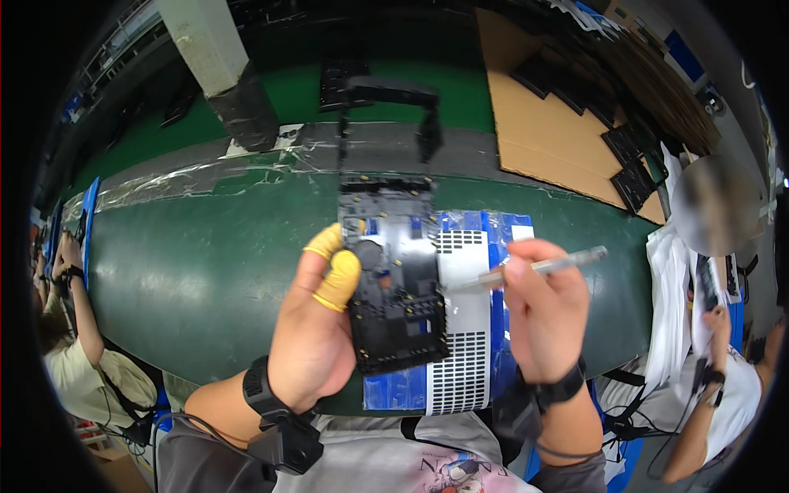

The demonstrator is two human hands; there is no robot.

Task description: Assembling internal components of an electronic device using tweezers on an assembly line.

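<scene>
My left hand (316, 329), with yellow finger cots on its thumb and a finger, grips the left edge of a black plastic housing (394, 283). This housing is long and tilted up, its inner side showing ribs, small brass-coloured inserts and a round dark part. In my right hand (546, 304) a slim pale-grey pen-shaped tool (567, 260) is pinched between thumb and fingers, its tip by the housing's right edge. Motion blurs the tool. Below the housing lies a white sheet (460, 324) with rows of small black rectangular pieces, on a blue backing (499, 316).
Beyond the dark green table (205, 271) a grey taped strip (304, 160) runs across. A black frame part (390, 89) stands past the housing. Cardboard (526, 123) at far right bears several black housings (633, 177). A pillar (218, 66) rises far left. Other people sit at both sides.
</scene>
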